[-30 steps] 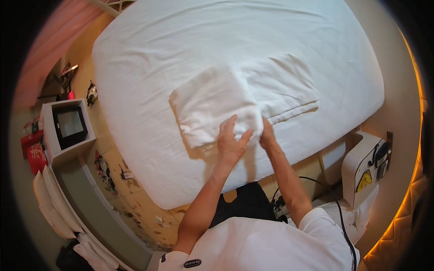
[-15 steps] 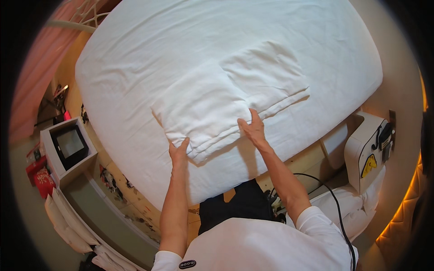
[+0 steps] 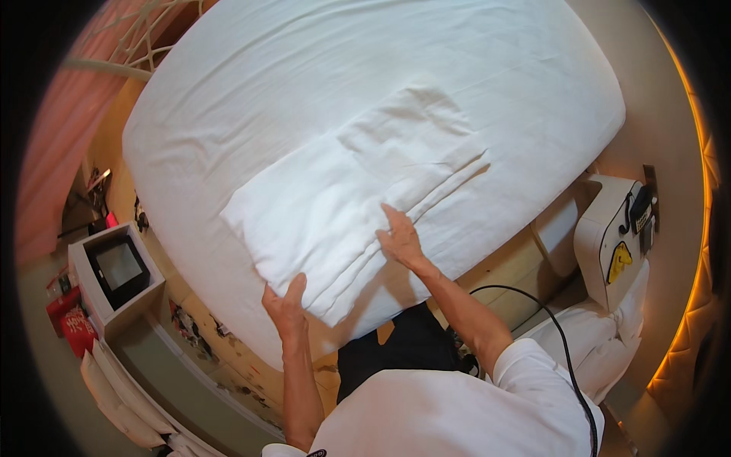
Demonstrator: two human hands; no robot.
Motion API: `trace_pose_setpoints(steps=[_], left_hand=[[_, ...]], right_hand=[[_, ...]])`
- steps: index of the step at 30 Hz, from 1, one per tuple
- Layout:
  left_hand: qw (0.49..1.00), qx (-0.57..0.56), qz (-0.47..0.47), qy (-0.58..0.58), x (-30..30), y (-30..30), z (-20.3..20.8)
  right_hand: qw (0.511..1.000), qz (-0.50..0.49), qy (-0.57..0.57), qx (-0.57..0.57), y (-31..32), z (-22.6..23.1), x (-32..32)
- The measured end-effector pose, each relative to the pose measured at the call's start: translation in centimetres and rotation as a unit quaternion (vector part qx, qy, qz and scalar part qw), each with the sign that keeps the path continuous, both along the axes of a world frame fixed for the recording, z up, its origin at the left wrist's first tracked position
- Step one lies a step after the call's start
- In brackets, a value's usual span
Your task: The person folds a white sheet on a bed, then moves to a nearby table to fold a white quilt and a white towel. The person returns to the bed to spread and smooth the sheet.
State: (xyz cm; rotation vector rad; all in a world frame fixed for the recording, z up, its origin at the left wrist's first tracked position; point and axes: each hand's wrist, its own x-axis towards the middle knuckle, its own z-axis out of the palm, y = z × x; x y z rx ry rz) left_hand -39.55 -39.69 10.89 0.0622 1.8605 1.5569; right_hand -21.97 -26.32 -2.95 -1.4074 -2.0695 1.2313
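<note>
A folded white sheet [image 3: 304, 221] lies slantwise on the bed, several layers showing along its near edge. My left hand [image 3: 288, 305] grips its near-left corner, thumb on top and the other fingers mostly hidden behind the cloth. At the middle of the near edge is my right hand [image 3: 401, 240], with thumb and forefinger apart against the layers. The far-right part of the sheet lies flatter and a little rumpled.
The large bed [image 3: 533, 84] wears a smooth white cover. A white cabinet [image 3: 126, 266] with a dark-framed opening and a red bag [image 3: 78, 329] stand at left. A white bedside unit [image 3: 601, 244] is at right, and a black cable [image 3: 548, 314] runs beside my right arm.
Both hands and the folded sheet have come nearer and to the left. The near-left corner is drawn out flatter, and my right hand's fingers have loosened on the edge.
</note>
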Motion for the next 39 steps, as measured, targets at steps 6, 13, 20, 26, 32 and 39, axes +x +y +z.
trace_pose_setpoints(steps=[6,13,20,26,32,39], left_hand=[[0.989,0.017,-0.086,0.115,3.1,5.9,5.0],[0.939,0.035,-0.327,0.104,11.4,18.1,4.1],[0.97,-0.098,-0.173,0.136,10.8,16.5,-6.4],[0.967,-0.156,-0.177,-0.092,7.7,12.5,-12.7],[0.971,-0.039,-0.128,-0.2,9.1,14.3,-14.7],[0.953,-0.005,-0.089,-0.288,8.1,16.2,-10.3]], right_hand=[[0.979,-0.025,0.075,-0.188,-0.9,0.9,0.8],[0.734,-0.305,0.451,-0.406,1.9,-1.9,8.3],[0.782,-0.497,0.237,-0.293,5.7,-1.5,16.3],[0.888,-0.43,0.147,-0.074,13.3,0.8,14.8],[0.97,-0.198,-0.142,-0.007,19.8,-0.6,12.9],[0.925,-0.2,0.021,-0.322,21.6,-0.2,14.5]])
